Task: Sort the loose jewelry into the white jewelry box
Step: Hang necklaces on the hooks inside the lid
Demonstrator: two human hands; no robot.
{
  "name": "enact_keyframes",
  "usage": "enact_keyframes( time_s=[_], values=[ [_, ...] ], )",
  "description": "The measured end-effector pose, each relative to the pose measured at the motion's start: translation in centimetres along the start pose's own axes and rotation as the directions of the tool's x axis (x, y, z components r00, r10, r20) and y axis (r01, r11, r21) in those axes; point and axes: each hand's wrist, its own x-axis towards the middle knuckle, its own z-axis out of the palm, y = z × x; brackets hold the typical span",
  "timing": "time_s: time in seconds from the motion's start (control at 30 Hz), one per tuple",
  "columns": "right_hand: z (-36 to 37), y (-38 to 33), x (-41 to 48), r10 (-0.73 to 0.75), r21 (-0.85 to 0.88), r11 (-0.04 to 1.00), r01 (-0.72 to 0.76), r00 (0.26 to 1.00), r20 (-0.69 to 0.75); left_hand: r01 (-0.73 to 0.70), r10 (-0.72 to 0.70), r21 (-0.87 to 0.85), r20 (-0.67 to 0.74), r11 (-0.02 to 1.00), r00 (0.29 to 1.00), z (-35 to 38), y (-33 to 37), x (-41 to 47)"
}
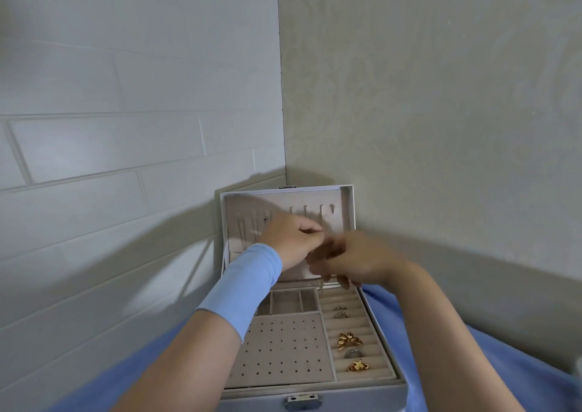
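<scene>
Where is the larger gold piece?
Head view: the larger gold piece sits in the ring rows, right side of the box, just behind a silver ring.

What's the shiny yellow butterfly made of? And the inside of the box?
The butterfly piece looks like polished gold-coloured metal: it glints brightly. The box lining looks like matte beige velvet or suede-like fabric, dull with no shine.

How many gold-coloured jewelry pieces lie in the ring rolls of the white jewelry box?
2: a large gold leaf-shaped piece mid-column and a smaller gold piece near the front. More may be hidden under the right hand.
</scene>
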Motion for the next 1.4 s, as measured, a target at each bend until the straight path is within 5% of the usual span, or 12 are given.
enact_keyframes(
  time_s=[0.17, 0.33, 0.53, 0.87, 1.13, 1.4],
  values=[
    [-0.6, 0.2, 0.5, -0.019, 0.018, 1.0, 0.022, 0.982, -0.189, -0.015, 0.015, 0.046, -0.019, 0.999, 1.0, -0.3, -0.5, 0.1],
    [-1.1, -0.7, 0.7, -0.101, -0.001, 0.994, 0.111, 0.906, -0.412, 0.098, -0.122, 0.301, 0.063, 0.949, 0.991, 0.6, -2.0, -0.1],
    [-0.6, -0.8, 1.7, -0.161, -0.026, 0.985, 0.17, 0.859, -0.486, 0.021, -0.084, 0.561, 0.086, 0.828, 0.993, 1.4, -1.4, -0.4],
    [-0.4, 0.4, 2.1, -0.116, -0.415, 0.909, -0.028, 0.941, -0.319, 0.085, -0.143, 0.47, 0.089, 0.879, 0.986, 0.8, -1.9, -0.1],
    [1.5, -1.4, -0.2, -0.151, -0.36, 0.933, 0.027, 0.935, -0.321, 0.09, -0.119, 0.332, 0.07, 0.939, 0.99, -2.0, -1.8, -2.8],
    [7.0, -8.0, -4.2, -0.168, -0.334, 0.931, 0.144, 0.985, -0.046, 0.166, -0.178, 0.346, 0.004, 0.923, 0.984, -7.8, -2.1, -11.2]
  ],
)
